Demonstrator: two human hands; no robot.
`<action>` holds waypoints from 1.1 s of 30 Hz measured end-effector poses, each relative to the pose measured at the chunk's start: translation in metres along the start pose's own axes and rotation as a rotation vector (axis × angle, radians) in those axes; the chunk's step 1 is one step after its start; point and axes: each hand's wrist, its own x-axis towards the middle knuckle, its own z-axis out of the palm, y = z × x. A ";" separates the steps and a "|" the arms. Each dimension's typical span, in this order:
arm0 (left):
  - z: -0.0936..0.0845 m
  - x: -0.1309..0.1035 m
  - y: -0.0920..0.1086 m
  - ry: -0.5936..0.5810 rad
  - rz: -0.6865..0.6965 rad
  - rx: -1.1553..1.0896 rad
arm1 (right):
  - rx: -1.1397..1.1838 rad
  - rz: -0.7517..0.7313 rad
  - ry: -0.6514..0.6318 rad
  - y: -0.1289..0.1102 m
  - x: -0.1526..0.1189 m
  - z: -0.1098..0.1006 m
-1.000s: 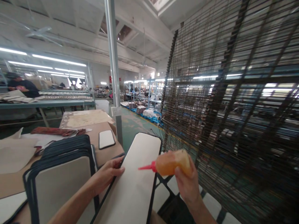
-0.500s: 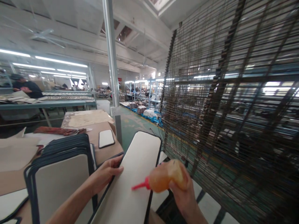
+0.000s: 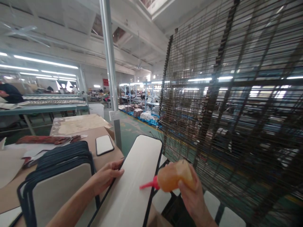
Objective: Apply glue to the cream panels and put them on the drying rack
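My left hand (image 3: 110,175) grips the left edge of a long white panel (image 3: 136,176) with rounded corners and a dark border, thumb on top. The panel slants away in front of me; its near end runs out of view. My right hand (image 3: 193,195) is wrapped round a squeeze bottle (image 3: 174,176) of amber liquid, tipped on its side. Its red nozzle points left, over the panel's right half; I cannot tell whether the tip touches. A faint wet-looking streak runs lengthwise down the panel's middle.
Left stands a stack of similar dark-edged panels (image 3: 62,192) on a brown-covered table (image 3: 104,159), with a smaller white panel (image 3: 104,145) behind. A wire rack (image 3: 213,104) rises on the right, more white pieces (image 3: 162,200) below it. A metal post (image 3: 109,63) stands ahead; a co-worker (image 3: 10,93) is far left.
The bottle in my right hand has moved slightly right, its nozzle now nearer the panel's right edge. My left hand keeps its hold. The view has turned a little to the right.
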 end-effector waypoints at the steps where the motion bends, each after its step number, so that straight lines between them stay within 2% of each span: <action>1: -0.002 0.000 0.001 -0.026 -0.001 -0.002 | -0.006 -0.030 0.027 -0.002 0.012 0.005; 4: -0.008 0.001 0.002 -0.059 -0.005 -0.023 | -0.024 -0.078 0.095 -0.001 0.030 0.015; 6: -0.015 0.003 0.000 -0.056 -0.010 -0.044 | -0.045 -0.038 0.073 0.009 0.017 0.017; 9: -0.026 0.007 -0.006 -0.050 -0.020 -0.056 | -0.050 0.061 -0.028 0.027 -0.015 0.017; 11: -0.030 0.010 -0.008 -0.068 -0.019 -0.055 | -0.072 0.029 -0.050 0.033 -0.019 0.020; 14: -0.030 0.013 -0.008 -0.120 -0.036 -0.051 | -0.123 -0.127 0.042 0.032 0.012 0.028; 16: -0.029 0.015 -0.008 -0.135 -0.063 -0.042 | -0.134 -0.167 0.092 0.029 0.035 0.031; 18: -0.030 0.017 -0.009 -0.106 -0.090 -0.034 | -0.148 -0.169 0.110 0.030 0.039 0.032; 20: -0.035 0.021 -0.014 -0.027 -0.121 -0.018 | -0.157 -0.126 0.086 0.033 0.019 0.035; 23: -0.044 0.036 -0.025 0.148 -0.180 0.021 | -0.120 0.010 -0.009 0.038 -0.027 0.048; 25: -0.047 0.050 -0.031 0.213 -0.215 0.056 | -0.050 0.047 0.004 0.033 -0.045 0.053; 26: -0.046 0.058 -0.034 0.238 -0.225 0.072 | -0.007 0.033 0.055 0.025 -0.048 0.052; 29: -0.032 0.082 -0.041 0.256 -0.246 0.080 | 0.116 -0.105 0.333 -0.015 -0.042 0.024; 33: 0.009 0.108 -0.061 0.168 -0.321 0.014 | 0.190 -0.319 0.682 -0.081 -0.045 -0.048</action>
